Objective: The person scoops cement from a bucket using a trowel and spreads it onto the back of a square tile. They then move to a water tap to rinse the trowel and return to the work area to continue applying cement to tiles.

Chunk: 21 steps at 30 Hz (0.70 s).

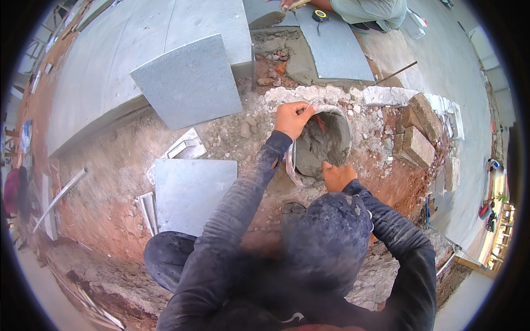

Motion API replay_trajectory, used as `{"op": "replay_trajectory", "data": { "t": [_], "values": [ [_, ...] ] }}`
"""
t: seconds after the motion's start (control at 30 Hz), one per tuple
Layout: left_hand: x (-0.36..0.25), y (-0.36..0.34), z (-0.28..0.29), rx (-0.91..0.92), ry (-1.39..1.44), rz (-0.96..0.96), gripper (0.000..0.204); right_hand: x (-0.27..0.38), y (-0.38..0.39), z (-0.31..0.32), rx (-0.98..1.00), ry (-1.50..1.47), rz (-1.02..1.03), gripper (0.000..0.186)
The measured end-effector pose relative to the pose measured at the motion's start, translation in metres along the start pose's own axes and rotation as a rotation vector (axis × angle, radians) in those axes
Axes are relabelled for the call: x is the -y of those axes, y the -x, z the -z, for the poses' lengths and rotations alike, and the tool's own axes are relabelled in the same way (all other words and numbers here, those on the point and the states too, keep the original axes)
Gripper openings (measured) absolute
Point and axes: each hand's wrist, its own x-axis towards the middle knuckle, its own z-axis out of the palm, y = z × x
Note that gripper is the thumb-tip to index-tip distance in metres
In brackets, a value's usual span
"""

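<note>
While the left hand (295, 118) has its fingers closed on the far-left rim of a mortar-smeared bucket (345, 124), the right hand (338, 176) sits at the near-right side of the mouth. Left grip, as I read it: narrow, thumb and fingers pinching the rim by the wire handle. Right grip: fingers curled, back of the hand toward me; I can't tell what, if anything, is inside it. Bucket is on the rubble ground just ahead of the person's knee (331, 237), between both hands, grey wet mortar (312, 160) in it.

Around it, my view gives: a square grey tile (196, 193) left of the left forearm, a larger tilted slab (190, 83) farther off, leaning by the raised floor edge. Rough bricks (420, 144) piled to the right. Up top, a tape measure (319, 16) lies on a laid tile (335, 52), near a co-worker's light sleeve (381, 10).
</note>
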Motion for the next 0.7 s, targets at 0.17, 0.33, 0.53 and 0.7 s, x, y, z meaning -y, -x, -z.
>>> {"op": "replay_trajectory", "data": {
  "t": [0.17,0.33,0.53,0.7],
  "values": [
    [0.009,-0.003,0.027,-0.081,-0.008,0.055,0.030,-0.052,0.059,0.085,0.113,0.029,0.072,0.031],
    [-0.004,-0.002,0.002,-0.020,0.000,-0.002,0.028,-0.088,0.022,0.076,-0.038,-0.047,-0.118,0.036],
    [-0.003,0.008,-0.005,-0.008,0.001,-0.051,0.027,-0.084,-0.011,0.023,0.301,-0.234,-0.217,0.026],
    [-0.005,0.013,-0.003,-0.085,0.028,-0.041,0.024,-0.091,0.008,-0.043,0.808,-1.340,-0.227,0.013]
  ]
}}
